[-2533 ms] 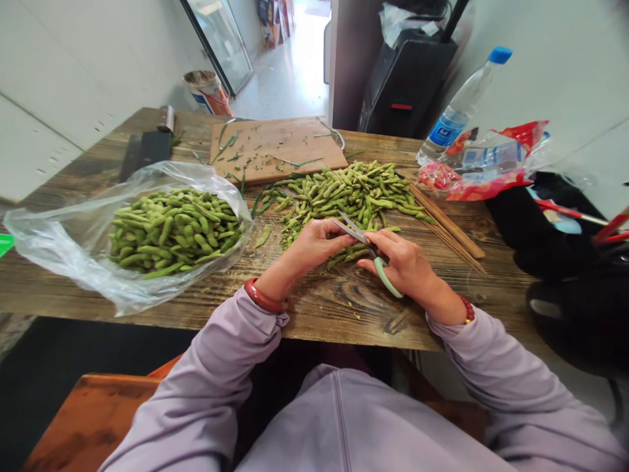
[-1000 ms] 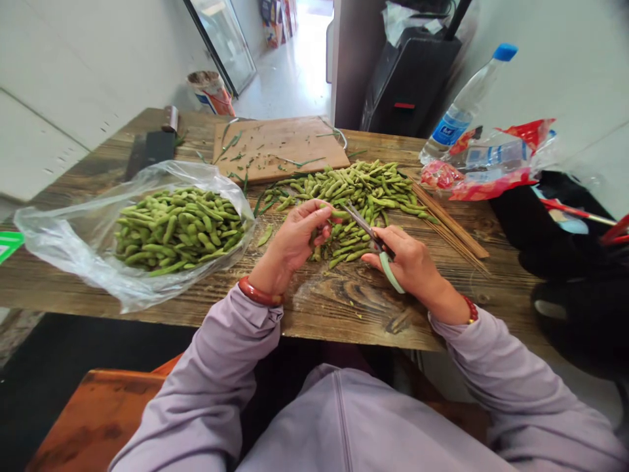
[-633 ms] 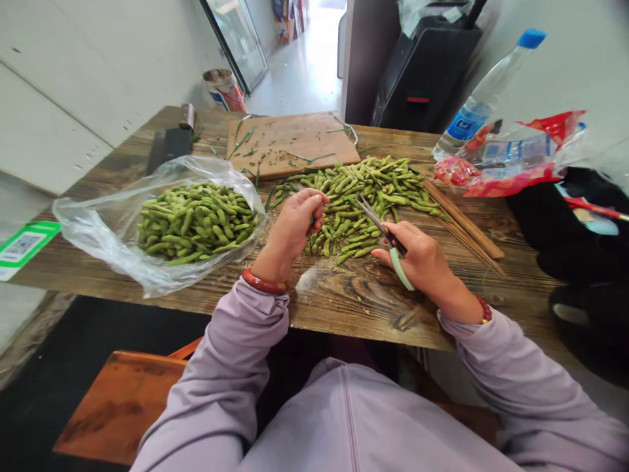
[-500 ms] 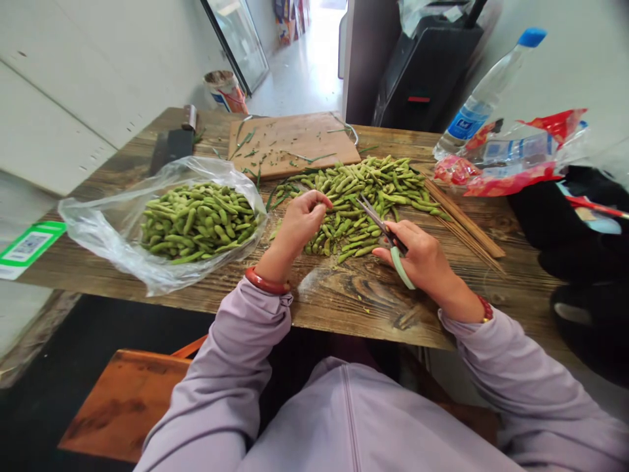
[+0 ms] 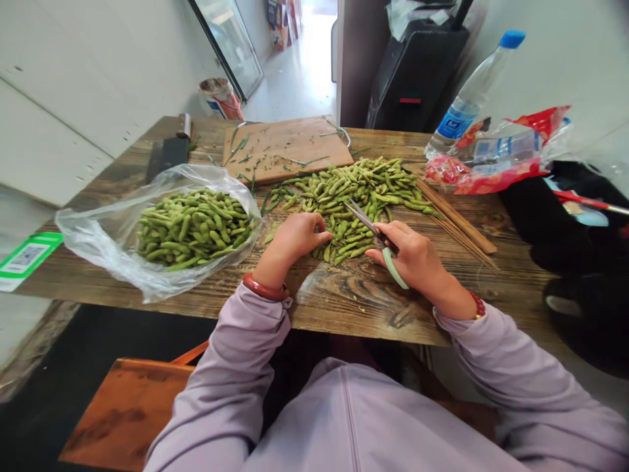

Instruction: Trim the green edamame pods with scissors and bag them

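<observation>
My right hand (image 5: 411, 257) is closed round pale-green-handled scissors (image 5: 376, 239), whose blades point up-left over a loose heap of green soybean pods (image 5: 354, 190) on the wooden table (image 5: 344, 301). My left hand (image 5: 295, 237) rests at the near left edge of that heap with its fingers curled in a pinch; what it pinches is too small to make out. A clear plastic bag (image 5: 118, 252) holding more pods (image 5: 191, 226) lies to the left of my left hand.
A wooden cutting board (image 5: 285, 145) with green trimmings lies behind the heap. Left of it lies a cleaver (image 5: 166, 152). Bamboo skewers (image 5: 455, 219), a water bottle (image 5: 472, 98) and a red-and-clear bag (image 5: 496, 157) are at the right. A wooden stool (image 5: 122, 413) stands below the table's edge.
My left hand reached into the heap, lifted, then came back toward me to the heap's near edge. My right hand kept hold of the scissors and barely moved. The view shifted slightly.
</observation>
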The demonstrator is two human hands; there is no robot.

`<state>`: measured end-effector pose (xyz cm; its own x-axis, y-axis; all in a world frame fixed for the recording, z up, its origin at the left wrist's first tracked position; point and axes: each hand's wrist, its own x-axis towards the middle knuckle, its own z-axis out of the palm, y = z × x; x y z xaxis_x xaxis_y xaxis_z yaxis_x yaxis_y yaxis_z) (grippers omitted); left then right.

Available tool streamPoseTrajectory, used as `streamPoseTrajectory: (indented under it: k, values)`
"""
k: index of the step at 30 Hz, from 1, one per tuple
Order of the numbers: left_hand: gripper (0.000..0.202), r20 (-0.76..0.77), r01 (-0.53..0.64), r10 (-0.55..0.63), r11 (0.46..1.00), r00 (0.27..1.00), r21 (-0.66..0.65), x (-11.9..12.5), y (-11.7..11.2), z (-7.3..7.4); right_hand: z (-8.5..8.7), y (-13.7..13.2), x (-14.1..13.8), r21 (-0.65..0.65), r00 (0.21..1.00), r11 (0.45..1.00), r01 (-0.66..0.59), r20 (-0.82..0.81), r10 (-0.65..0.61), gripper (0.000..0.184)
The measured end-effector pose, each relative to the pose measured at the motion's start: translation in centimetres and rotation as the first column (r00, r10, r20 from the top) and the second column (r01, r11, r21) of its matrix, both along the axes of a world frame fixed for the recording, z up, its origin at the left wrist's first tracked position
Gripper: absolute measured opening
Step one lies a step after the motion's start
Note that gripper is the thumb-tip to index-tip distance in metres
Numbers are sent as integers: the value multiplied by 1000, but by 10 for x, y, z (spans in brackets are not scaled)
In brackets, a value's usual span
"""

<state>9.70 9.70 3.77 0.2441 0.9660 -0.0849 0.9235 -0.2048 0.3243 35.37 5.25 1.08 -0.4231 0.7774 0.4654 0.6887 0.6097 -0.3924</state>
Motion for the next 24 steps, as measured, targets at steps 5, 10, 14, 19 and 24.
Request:
streamPoseTrajectory:
  k: [5,10,14,19,24]
  values:
    - [28,8,12,-12,999,1000,34,8,-2,-2,0,0,0,-2,1000,1000,1,-1,-1,41]
    - [28,30,41,-42,998,999,53,12,-4,-5,-1,1,0,-9,1000,1000,-1,-2,1,40]
    - [18,132,96,-103,994,986,60,15,-1,-11,-1,0,0,-24,1000,1000,7,-2,-7,41]
    - [11,156,62,-72,995,985,72,15,-3,-10,-1,0,0,-39,1000,999,20,0,-20,41]
    - [17,147,81,-85,996,986,32,14,-9,-3,-1,0,0,-35,1000,999,18,6,-18,40]
